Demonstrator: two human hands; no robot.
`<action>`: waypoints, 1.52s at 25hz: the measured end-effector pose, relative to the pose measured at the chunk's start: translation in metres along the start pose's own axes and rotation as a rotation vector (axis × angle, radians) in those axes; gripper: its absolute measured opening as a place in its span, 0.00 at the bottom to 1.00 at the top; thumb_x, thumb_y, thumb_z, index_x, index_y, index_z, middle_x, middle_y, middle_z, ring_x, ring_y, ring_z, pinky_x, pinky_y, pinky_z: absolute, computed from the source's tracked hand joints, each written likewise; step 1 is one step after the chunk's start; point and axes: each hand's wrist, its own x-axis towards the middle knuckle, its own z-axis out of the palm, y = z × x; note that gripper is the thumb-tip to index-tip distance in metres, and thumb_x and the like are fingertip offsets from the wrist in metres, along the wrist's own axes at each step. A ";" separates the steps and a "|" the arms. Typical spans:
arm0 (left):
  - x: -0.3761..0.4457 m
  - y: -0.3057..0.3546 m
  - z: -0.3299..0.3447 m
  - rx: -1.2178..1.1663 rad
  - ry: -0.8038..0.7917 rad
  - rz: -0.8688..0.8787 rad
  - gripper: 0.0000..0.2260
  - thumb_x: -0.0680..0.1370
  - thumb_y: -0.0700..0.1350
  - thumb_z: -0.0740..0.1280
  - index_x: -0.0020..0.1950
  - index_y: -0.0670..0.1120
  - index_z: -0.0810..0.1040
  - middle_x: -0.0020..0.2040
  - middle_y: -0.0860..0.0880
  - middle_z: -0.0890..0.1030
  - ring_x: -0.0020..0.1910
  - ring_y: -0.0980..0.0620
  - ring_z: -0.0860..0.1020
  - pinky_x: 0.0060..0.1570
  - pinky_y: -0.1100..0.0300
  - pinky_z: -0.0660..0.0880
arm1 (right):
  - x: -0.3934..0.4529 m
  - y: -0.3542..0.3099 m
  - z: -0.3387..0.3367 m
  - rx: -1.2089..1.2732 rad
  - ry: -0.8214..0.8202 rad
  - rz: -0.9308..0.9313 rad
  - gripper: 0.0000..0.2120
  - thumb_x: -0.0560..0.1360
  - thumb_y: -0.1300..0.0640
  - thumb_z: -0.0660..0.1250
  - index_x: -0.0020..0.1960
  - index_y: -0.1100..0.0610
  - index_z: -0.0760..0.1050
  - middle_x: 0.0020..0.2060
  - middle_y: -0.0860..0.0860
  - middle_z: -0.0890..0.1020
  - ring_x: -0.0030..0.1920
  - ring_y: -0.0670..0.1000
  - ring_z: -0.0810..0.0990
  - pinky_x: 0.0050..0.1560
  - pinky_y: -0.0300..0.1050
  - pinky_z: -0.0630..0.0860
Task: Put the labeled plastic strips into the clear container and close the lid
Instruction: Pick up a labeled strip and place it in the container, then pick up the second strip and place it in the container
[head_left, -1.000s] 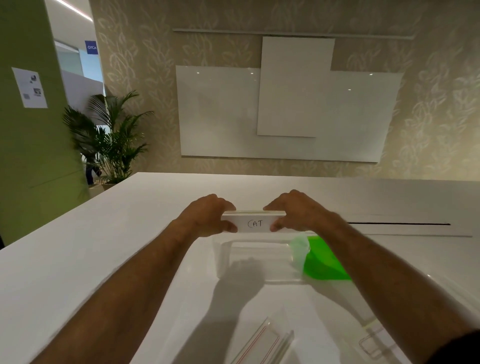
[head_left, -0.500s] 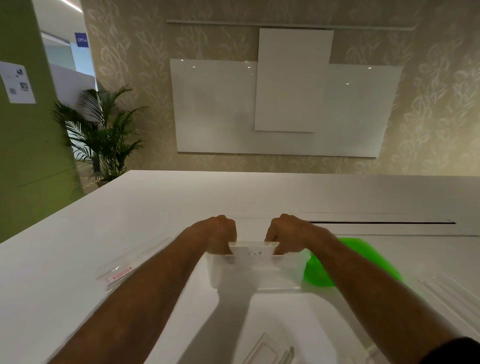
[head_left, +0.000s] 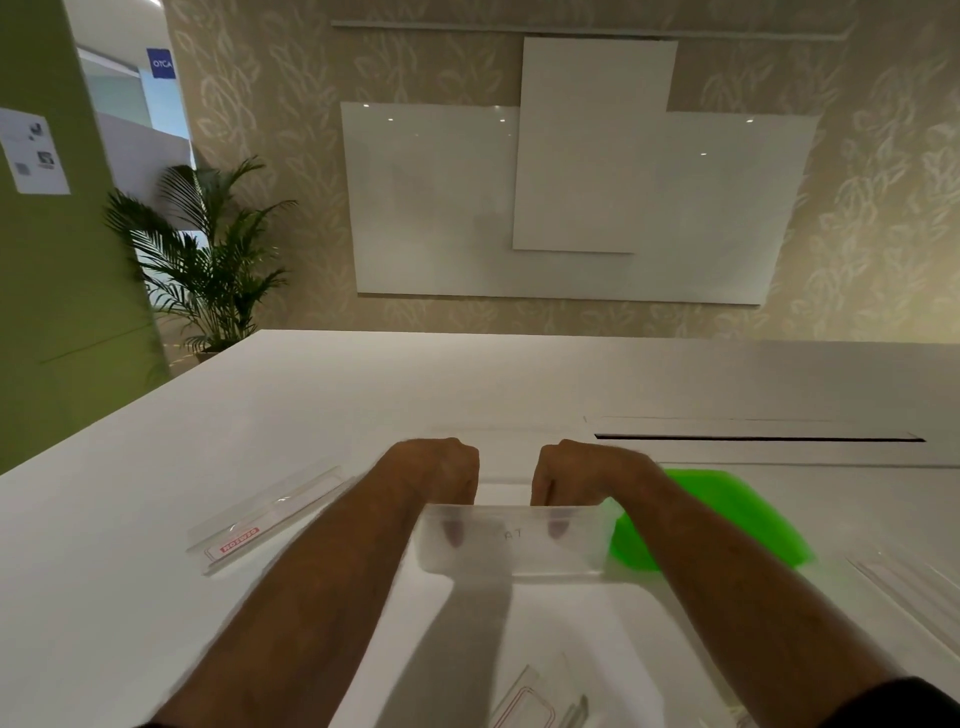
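Head view: the clear container (head_left: 511, 543) is seen on the white table (head_left: 322, 395), just below frame centre. Both hands are lowered into it from above, the left hand (head_left: 441, 467) at its 10 o'clock corner and the right hand (head_left: 571, 470) at its 2 o'clock corner. Fingers of each are curled downward, and a fingertip of each is seen blurred through the near wall, beside faint lettering of a labeled strip (head_left: 511, 534) held inside; the exact grip cannot be told. A green lid (head_left: 727, 514) lies touching the container at 3 o'clock. More clear strips (head_left: 270, 514) lie at 9 o'clock, others (head_left: 535, 701) at 6 o'clock.
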 end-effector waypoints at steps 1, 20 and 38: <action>0.002 0.000 0.001 0.008 0.007 -0.012 0.14 0.62 0.51 0.81 0.44 0.51 0.86 0.40 0.54 0.83 0.44 0.49 0.83 0.47 0.54 0.82 | 0.001 0.000 0.001 -0.004 -0.004 -0.002 0.19 0.58 0.51 0.81 0.48 0.45 0.85 0.41 0.46 0.85 0.47 0.49 0.82 0.46 0.43 0.79; -0.043 -0.003 0.020 -0.086 0.869 -0.074 0.34 0.79 0.65 0.54 0.78 0.45 0.58 0.79 0.46 0.62 0.78 0.45 0.58 0.75 0.45 0.60 | -0.034 -0.009 0.013 0.102 0.794 0.031 0.37 0.78 0.34 0.50 0.80 0.53 0.47 0.80 0.52 0.53 0.79 0.53 0.49 0.78 0.54 0.49; -0.126 0.010 0.081 0.020 0.872 -0.162 0.43 0.75 0.73 0.41 0.81 0.46 0.44 0.81 0.45 0.44 0.80 0.44 0.42 0.76 0.39 0.48 | -0.100 -0.051 0.086 -0.010 0.905 -0.063 0.40 0.76 0.30 0.44 0.78 0.50 0.33 0.79 0.53 0.37 0.78 0.53 0.34 0.77 0.64 0.42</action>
